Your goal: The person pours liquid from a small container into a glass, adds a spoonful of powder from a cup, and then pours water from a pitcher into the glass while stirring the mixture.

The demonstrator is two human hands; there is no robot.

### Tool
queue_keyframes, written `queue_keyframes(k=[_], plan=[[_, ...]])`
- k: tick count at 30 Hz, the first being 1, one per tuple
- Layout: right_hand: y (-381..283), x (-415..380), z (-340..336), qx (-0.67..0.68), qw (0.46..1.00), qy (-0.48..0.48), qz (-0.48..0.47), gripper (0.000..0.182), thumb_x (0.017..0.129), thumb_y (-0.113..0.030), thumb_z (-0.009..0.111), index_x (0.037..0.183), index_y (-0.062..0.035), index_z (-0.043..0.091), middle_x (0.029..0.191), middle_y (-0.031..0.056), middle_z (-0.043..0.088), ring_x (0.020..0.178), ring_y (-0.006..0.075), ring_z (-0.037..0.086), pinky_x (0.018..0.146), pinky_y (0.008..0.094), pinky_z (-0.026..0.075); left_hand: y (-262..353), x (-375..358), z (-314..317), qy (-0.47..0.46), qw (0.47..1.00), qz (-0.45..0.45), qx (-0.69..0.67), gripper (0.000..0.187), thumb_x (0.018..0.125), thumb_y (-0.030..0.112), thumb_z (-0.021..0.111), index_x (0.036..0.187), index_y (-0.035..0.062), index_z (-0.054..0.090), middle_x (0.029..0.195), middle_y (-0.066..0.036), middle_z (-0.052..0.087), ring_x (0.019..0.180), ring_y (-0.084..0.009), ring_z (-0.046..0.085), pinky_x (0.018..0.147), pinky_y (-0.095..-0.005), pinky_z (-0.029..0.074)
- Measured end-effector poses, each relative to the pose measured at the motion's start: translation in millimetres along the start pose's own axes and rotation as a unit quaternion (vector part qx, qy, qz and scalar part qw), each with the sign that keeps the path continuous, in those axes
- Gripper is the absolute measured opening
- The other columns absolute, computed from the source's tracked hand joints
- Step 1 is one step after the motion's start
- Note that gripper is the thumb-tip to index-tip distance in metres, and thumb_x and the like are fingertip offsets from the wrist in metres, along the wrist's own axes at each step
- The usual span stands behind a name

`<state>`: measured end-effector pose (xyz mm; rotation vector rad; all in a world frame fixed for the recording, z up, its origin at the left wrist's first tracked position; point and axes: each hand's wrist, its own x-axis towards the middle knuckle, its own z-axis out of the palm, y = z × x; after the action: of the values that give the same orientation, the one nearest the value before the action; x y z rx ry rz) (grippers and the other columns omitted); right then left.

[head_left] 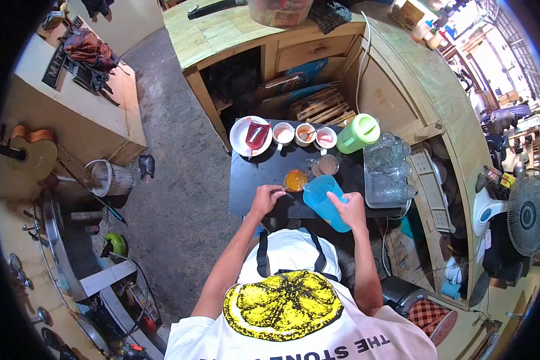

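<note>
My right hand (349,209) grips the handle of a blue pitcher (325,201), which is tilted with its mouth beside a glass cup of orange liquid (295,180). On the left side of that cup, my left hand (270,197) has its fingers pinched at the cup's handle. Just behind them is a glass of brownish liquid (328,164). Three white cups (283,134) stand in a row at the back of the black table (252,180). A white plate (238,139) beside them holds a red packet (257,136). The green pitcher (358,134) stands to their right.
A tray (390,204) of several upturned clear glasses (385,159) sits at the table's right end. Behind the table is a wooden counter (222,36) with open shelves. A white bucket (108,179) stands on the floor at left, and a fan (527,211) at far right.
</note>
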<state>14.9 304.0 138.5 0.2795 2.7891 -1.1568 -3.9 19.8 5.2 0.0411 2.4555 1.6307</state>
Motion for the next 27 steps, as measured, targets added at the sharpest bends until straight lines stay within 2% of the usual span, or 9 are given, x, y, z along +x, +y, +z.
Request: queue_keyframes(k=[3, 6, 9, 12, 15, 18, 21, 24, 27], plan=[[0, 1, -1, -0.005, 1.0, 0.002, -0.011, 0.058, 0.086, -0.039, 0.082, 0.051, -0.0003, 0.056, 0.048, 0.0053, 0.054, 0.046, 0.0075, 0.046, 0.044, 0.0355, 0.034, 4, 0, -1, -0.005, 1.0, -0.01, -0.001, 0.024, 0.088, 0.017, 0.077, 0.105, -0.0006, 0.077, 0.096, -0.022, 0.075, 0.084, -0.0325, 0.075, 0.078, -0.0377, 0.057], [-5, 1, -4, 0.001, 0.999, -0.018, 0.034, 0.067, 0.079, -0.051, 0.083, 0.055, 0.0049, 0.056, 0.055, 0.0238, 0.056, 0.049, 0.0339, 0.058, 0.053, 0.0465, 0.044, 5, -1, -2, 0.001, 1.0, -0.002, 0.003, 0.024, 0.089, 0.017, 0.077, 0.105, -0.0005, 0.077, 0.097, -0.022, 0.075, 0.085, -0.0328, 0.075, 0.079, -0.038, 0.057], [5, 3, 2, -0.016, 1.0, 0.011, 0.012, 0.068, 0.078, -0.053, 0.083, 0.056, 0.0062, 0.057, 0.058, 0.0268, 0.058, 0.052, 0.0356, 0.061, 0.055, 0.0477, 0.046, 2, -1, -1, -0.002, 1.0, -0.008, 0.0, 0.024, 0.089, 0.017, 0.077, 0.105, -0.0008, 0.077, 0.098, -0.022, 0.075, 0.086, -0.0333, 0.075, 0.079, -0.0383, 0.057], [1, 2, -1, -0.029, 0.999, 0.006, 0.03, 0.069, 0.078, -0.054, 0.082, 0.057, 0.0073, 0.059, 0.06, 0.029, 0.058, 0.056, 0.0392, 0.064, 0.057, 0.0486, 0.047, 0, -1, -1, 0.002, 1.0, 0.006, 0.003, 0.025, 0.089, 0.018, 0.077, 0.105, -0.0007, 0.077, 0.098, -0.022, 0.075, 0.088, -0.0338, 0.075, 0.079, -0.0385, 0.056], [-8, 1, -7, -0.038, 0.998, -0.023, 0.048, 0.07, 0.078, -0.055, 0.082, 0.058, 0.0076, 0.059, 0.06, 0.0292, 0.059, 0.057, 0.0416, 0.063, 0.058, 0.0486, 0.048, -1, 0, -1, -0.004, 1.0, 0.006, 0.006, 0.025, 0.089, 0.018, 0.077, 0.105, -0.0008, 0.077, 0.098, -0.022, 0.075, 0.089, -0.0339, 0.075, 0.08, -0.0384, 0.057], [-4, 2, -4, -0.04, 0.999, -0.007, 0.031, 0.069, 0.078, -0.054, 0.082, 0.057, 0.007, 0.058, 0.059, 0.0279, 0.058, 0.055, 0.0423, 0.061, 0.057, 0.0483, 0.047, 0, -1, -1, 0.001, 1.0, 0.013, -0.002, 0.024, 0.088, 0.017, 0.077, 0.105, -0.0009, 0.077, 0.098, -0.022, 0.075, 0.089, -0.0339, 0.075, 0.08, -0.0381, 0.057], [0, 0, -1, -0.011, 1.0, 0.01, -0.002, 0.062, 0.084, -0.041, 0.083, 0.05, 0.0003, 0.052, 0.047, 0.0056, 0.047, 0.048, 0.0081, 0.04, 0.045, 0.0379, 0.033, 0, 0, -1, -0.006, 1.0, -0.002, -0.003, 0.024, 0.088, 0.016, 0.077, 0.105, -0.001, 0.077, 0.098, -0.021, 0.076, 0.089, -0.0337, 0.075, 0.08, -0.0379, 0.057], [-4, -1, -4, -0.018, 1.0, 0.006, 0.002, 0.062, 0.084, -0.042, 0.082, 0.05, 0.0006, 0.053, 0.047, 0.0077, 0.05, 0.047, 0.0088, 0.042, 0.045, 0.0383, 0.033, -2, 0, 0, 0.004, 1.0, 0.015, -0.005, 0.024, 0.088, 0.016, 0.077, 0.105, -0.0009, 0.077, 0.097, -0.022, 0.075, 0.087, -0.0339, 0.075, 0.079, -0.038, 0.057], [-10, -1, -9, -0.048, 0.998, -0.013, 0.04, 0.069, 0.078, -0.055, 0.082, 0.057, 0.0066, 0.059, 0.058, 0.0276, 0.058, 0.054, 0.0403, 0.062, 0.056, 0.0484, 0.047, -6, 1, 2, 0.005, 1.0, 0.017, -0.006, 0.024, 0.088, 0.017, 0.078, 0.104, -0.0009, 0.077, 0.097, -0.022, 0.075, 0.086, -0.0341, 0.075, 0.079, -0.0382, 0.057]])
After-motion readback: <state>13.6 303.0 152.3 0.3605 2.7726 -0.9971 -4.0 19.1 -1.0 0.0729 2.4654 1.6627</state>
